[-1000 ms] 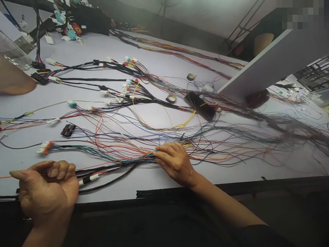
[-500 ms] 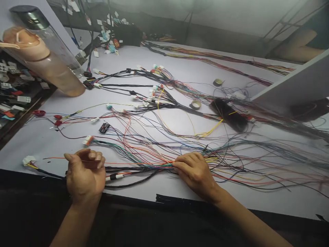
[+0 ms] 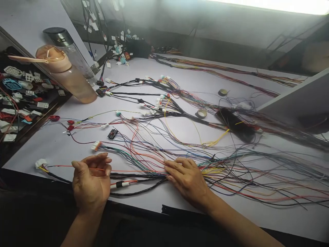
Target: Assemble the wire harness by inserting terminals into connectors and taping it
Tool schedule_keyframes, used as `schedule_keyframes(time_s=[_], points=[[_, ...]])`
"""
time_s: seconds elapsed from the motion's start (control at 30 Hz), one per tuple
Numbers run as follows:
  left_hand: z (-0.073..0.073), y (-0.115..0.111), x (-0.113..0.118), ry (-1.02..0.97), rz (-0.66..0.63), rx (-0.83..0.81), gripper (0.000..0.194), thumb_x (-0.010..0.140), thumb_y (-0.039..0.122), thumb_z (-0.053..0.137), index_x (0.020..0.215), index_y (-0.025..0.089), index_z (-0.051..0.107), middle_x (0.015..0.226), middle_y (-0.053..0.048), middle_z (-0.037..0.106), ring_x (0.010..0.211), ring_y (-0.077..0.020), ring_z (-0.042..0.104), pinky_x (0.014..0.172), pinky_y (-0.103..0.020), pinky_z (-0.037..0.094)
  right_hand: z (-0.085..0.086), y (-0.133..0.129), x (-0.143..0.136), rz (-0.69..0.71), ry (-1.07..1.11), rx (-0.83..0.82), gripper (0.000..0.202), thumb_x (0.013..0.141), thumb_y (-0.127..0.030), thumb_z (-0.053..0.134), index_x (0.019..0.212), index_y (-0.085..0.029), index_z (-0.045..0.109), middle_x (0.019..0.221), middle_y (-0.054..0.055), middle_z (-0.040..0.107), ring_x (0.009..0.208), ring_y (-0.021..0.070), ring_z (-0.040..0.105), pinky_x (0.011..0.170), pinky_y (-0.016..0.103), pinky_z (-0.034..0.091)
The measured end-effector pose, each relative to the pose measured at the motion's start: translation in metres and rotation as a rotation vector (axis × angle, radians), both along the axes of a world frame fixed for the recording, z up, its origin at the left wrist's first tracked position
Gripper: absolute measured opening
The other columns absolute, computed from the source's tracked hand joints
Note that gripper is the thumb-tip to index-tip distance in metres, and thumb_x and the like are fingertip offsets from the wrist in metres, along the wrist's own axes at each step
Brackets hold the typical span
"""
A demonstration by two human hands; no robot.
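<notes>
My left hand is palm up with its fingers apart and curled, beside an orange wire that passes behind the thumb and across the fingers. My right hand lies palm down over the wire bundle, its fingers stretched out and resting on the wires. Left of my left hand lies a white connector on a black sleeved cable. A white and orange connector with green wires sits above that hand, and a black connector lies farther back.
Two bottles stand at the back left, beside a tray of loose connectors. Across the table lie black-wrapped harnesses, tape rolls and a dark object. A white panel rises on the right.
The view has shifted, so the table contents sit lower and farther right. My right hand has moved slightly left along the bundle, and its fingers have flattened from a pinch.
</notes>
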State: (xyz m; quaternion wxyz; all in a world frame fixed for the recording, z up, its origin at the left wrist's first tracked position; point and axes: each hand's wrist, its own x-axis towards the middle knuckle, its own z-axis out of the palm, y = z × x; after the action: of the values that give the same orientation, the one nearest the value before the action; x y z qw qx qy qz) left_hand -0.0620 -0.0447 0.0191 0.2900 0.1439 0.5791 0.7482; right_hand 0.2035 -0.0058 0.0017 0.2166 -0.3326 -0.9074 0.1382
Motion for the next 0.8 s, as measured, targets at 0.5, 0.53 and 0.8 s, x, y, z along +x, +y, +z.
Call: schedule_keyframes(time_s=[0.5, 0.53, 0.8], points=[[-0.003, 0.012, 0.014, -0.006, -0.152, -0.057, 0.056, 0.081, 0.065, 0.054, 0.081, 0.010, 0.063, 0.090, -0.014, 0.071, 0.096, -0.0299, 0.067, 0.094, -0.049, 0.051, 0.000, 0.010, 0.052, -0.183, 0.002, 0.013, 0.015, 0.094, -0.024, 0.055, 0.103, -0.022, 0.068, 0.109, 0.003, 0.071, 0.100, 0.0184, 0.059, 0.086, 0.037, 0.040], [-0.003, 0.013, 0.015, -0.015, -0.173, -0.067, 0.055, 0.081, 0.063, 0.055, 0.082, 0.009, 0.063, 0.092, -0.015, 0.071, 0.099, -0.0305, 0.067, 0.098, -0.050, 0.049, 0.000, 0.009, 0.055, -0.186, 0.000, 0.016, 0.015, 0.094, -0.024, 0.055, 0.104, -0.022, 0.067, 0.109, 0.003, 0.071, 0.100, 0.0184, 0.058, 0.086, 0.037, 0.040], [-0.002, 0.015, 0.016, 0.027, -0.190, -0.114, 0.046, 0.088, 0.054, 0.052, 0.083, 0.010, 0.064, 0.093, -0.014, 0.071, 0.100, -0.0301, 0.066, 0.103, -0.054, 0.044, 0.003, -0.001, 0.062, -0.235, 0.000, -0.018, 0.014, 0.095, -0.023, 0.054, 0.097, -0.022, 0.067, 0.100, 0.001, 0.072, 0.084, 0.0143, 0.059, 0.080, 0.034, 0.035]])
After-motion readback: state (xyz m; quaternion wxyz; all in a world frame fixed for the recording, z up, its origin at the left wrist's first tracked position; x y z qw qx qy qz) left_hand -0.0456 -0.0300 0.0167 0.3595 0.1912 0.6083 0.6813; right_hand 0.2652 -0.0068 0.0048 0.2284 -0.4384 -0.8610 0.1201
